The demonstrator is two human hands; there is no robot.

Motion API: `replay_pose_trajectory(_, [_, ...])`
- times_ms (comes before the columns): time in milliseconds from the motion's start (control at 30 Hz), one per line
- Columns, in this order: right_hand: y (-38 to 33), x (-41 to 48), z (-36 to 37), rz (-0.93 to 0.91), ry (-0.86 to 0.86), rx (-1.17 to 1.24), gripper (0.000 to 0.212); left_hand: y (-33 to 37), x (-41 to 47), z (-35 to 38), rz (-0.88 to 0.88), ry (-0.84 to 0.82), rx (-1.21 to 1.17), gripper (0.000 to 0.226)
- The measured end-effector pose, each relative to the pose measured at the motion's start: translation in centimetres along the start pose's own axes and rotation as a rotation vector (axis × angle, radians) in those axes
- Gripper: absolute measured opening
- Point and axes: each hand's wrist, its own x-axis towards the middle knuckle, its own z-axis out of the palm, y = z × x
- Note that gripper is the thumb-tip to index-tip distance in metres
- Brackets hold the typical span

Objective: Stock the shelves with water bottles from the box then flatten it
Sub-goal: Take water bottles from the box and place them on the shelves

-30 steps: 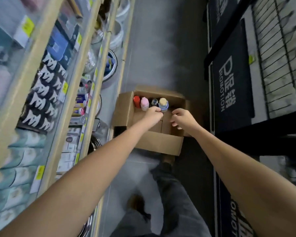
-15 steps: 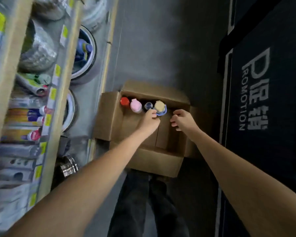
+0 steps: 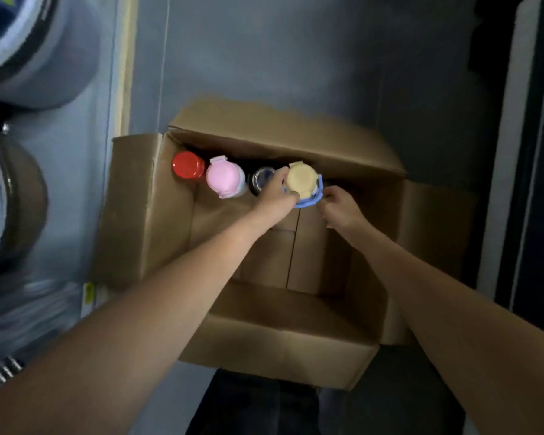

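Four bottles stand in one row along the 12 o'clock wall of one open cardboard box (image 3: 264,340) on the floor (image 3: 296,51): a red-capped bottle (image 3: 188,164), a pink-capped bottle (image 3: 223,176), a clear-lidded bottle (image 3: 261,178) and a yellow-capped bottle (image 3: 302,180) with a blue ring. Two grey tubs (image 3: 29,48) sit at 9 o'clock and dark trousers (image 3: 248,406) at 6 o'clock. The left grip (image 3: 277,199) pinches the yellow-capped bottle's lid, at its 2 o'clock. The right grip (image 3: 339,208), fingers curled, meets the blue ring at its 10 o'clock; I cannot tell whether it holds it.
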Motion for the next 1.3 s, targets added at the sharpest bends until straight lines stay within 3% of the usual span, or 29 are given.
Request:
replay_pose_trajectory(167, [1.2,3.7,1.8,-0.027,0.022,0.104,0.049,-2.1,2.8,0.5,0.079,-0.049,0.046,0.059])
replay_pose_trajectory(233, [1.2,4.2,2.1,-0.023,0.012,0.201,0.064,-2.7,3.6,1.1,0.091,-0.027,0.051,0.063])
replay_pose_trajectory(333, [1.7,4.4,2.6,-0.056,0.016,0.272,0.071,-3.1,3.7,1.8,0.079,0.023,0.091,0.062])
replay_pose_trajectory(400, [2.4,4.0,2.8,-0.046,0.024,0.253,0.097,-3.3,3.0,2.5,0.083,0.001,0.114,0.058])
replay_pose_trajectory(467, [3.2,3.4,2.8,-0.023,0.067,0.177,0.109,-3.6,2.2,3.1,0.073,-0.037,0.074,0.056])
replay_pose_trajectory(733, [4.5,2.9,1.5,-0.242,0.216,-0.138,0.078,-5.3,0.9,3.8,0.004,-0.166,-0.021,0.069])
replay_pose_trajectory(933, [4.0,1.9,1.5,-0.160,0.265,-0.071,0.066,-5.0,0.1,3.9,-0.046,-0.179,-0.097,0.071])
replay_pose_trajectory(1067, [3.5,-1.0,1.0,-0.122,0.230,-0.038,0.066,-3.4,-2.6,3.2,0.002,-0.158,-0.195,0.052])
replay_pose_trajectory(1300, [-1.7,-9.7,-2.8,-0.125,0.021,-0.063,0.060,-1.3,-11.1,-1.5,0.010,-0.293,-0.180,0.070])
